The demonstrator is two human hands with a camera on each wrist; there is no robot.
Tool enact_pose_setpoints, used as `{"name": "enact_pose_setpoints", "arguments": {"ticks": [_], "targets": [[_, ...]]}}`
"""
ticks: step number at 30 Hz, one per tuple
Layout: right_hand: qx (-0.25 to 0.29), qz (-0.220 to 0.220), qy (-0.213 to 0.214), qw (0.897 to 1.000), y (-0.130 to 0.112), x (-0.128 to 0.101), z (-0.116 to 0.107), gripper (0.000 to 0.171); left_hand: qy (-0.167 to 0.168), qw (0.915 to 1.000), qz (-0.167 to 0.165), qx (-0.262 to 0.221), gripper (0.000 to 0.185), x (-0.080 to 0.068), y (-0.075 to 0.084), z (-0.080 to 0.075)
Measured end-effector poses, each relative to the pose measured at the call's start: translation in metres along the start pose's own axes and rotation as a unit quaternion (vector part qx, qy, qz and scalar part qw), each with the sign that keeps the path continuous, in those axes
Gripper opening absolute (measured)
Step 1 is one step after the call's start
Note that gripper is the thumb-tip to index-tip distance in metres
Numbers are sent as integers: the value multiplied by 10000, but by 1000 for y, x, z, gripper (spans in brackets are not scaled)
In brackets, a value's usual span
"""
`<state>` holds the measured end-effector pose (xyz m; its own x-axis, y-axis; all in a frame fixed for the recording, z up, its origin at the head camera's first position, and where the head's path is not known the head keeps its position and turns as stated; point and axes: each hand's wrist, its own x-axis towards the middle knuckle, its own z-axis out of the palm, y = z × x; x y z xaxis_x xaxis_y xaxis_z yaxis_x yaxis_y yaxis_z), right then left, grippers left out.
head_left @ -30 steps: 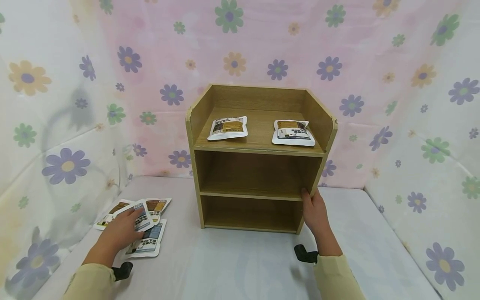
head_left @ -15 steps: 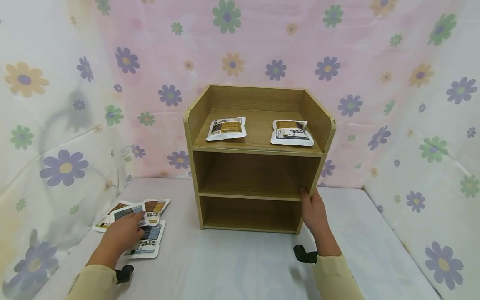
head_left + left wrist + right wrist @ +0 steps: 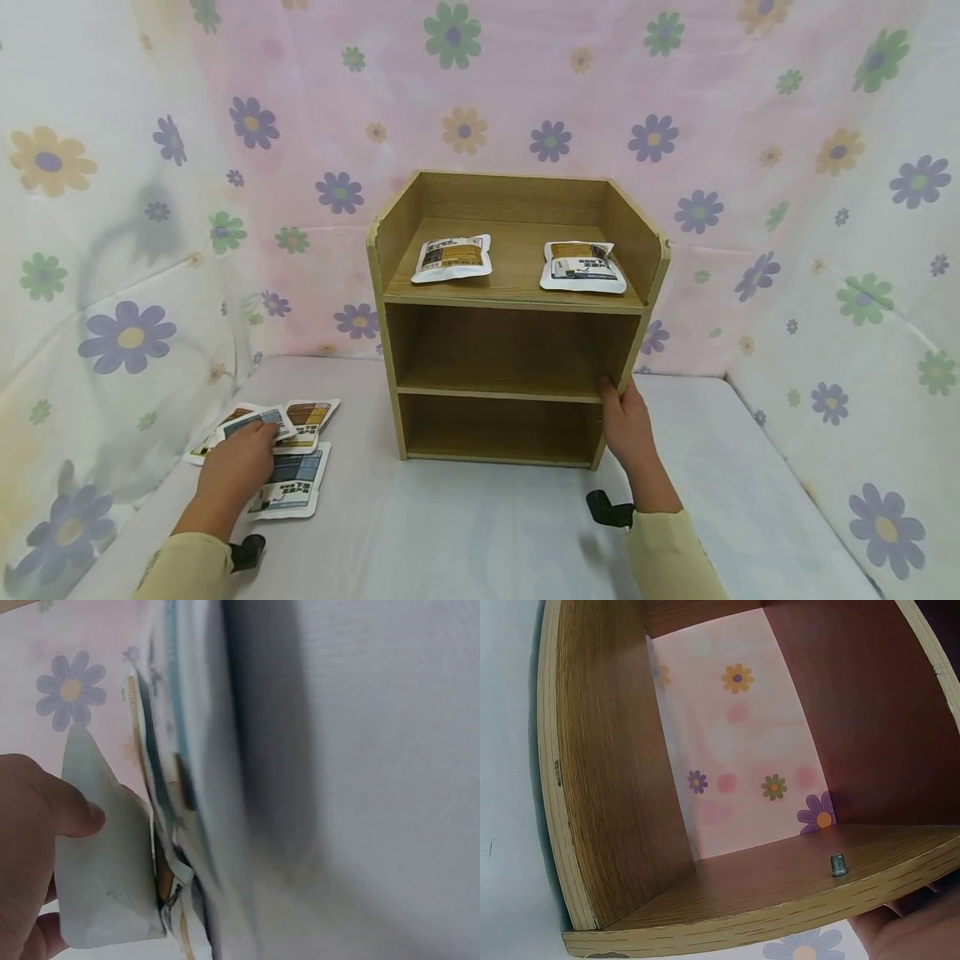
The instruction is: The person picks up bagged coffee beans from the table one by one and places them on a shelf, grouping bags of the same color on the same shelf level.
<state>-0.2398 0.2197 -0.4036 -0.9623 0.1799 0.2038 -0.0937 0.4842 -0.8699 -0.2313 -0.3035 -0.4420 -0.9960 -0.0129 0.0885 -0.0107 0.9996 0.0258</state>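
My left hand [image 3: 236, 471] pinches a white food pouch [image 3: 251, 419] with a blue label. In the left wrist view this pouch [image 3: 105, 877] stands tilted up, its plain back showing, with the thumb on one face and fingertips behind. Under and beside it on the table lie more pouches, a brown-labelled one [image 3: 309, 419] to the right and a blue-labelled one [image 3: 291, 487] nearer. My right hand [image 3: 630, 425] grips the right side panel of a wooden shelf [image 3: 517, 392], thumb at its front edge and fingers along the outer side.
Two pouches lie on the shelf's top tier, one on the left [image 3: 452, 258] and one on the right [image 3: 583, 267]. A small metal peg [image 3: 838, 864] sticks out of the inner side wall. Flowered cloth [image 3: 510, 83] surrounds the white table [image 3: 465, 533].
My left hand has shifted slightly with its pouch, which has turned and tilted over the pile, uncovering more of the nearer blue-labelled pouch. The right hand keeps its grip on the shelf.
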Motion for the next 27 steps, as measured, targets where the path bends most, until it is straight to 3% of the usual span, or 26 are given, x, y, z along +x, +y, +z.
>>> {"name": "enact_pose_setpoints", "arguments": {"ticks": [11, 17, 27], "targets": [[-35, 81, -34, 10000, -1, 0, 0, 60, 569, 9984, -71, 26, 30, -3, -1, -15], [-9, 143, -69, 9999, -2, 0, 0, 61, 696, 9974, -129, 116, 32, -5, 0, -29], [-40, 198, -93, 9998, -1, 1, 0, 62, 992, 9950, 81, 42, 31, -9, 5, -49]]}}
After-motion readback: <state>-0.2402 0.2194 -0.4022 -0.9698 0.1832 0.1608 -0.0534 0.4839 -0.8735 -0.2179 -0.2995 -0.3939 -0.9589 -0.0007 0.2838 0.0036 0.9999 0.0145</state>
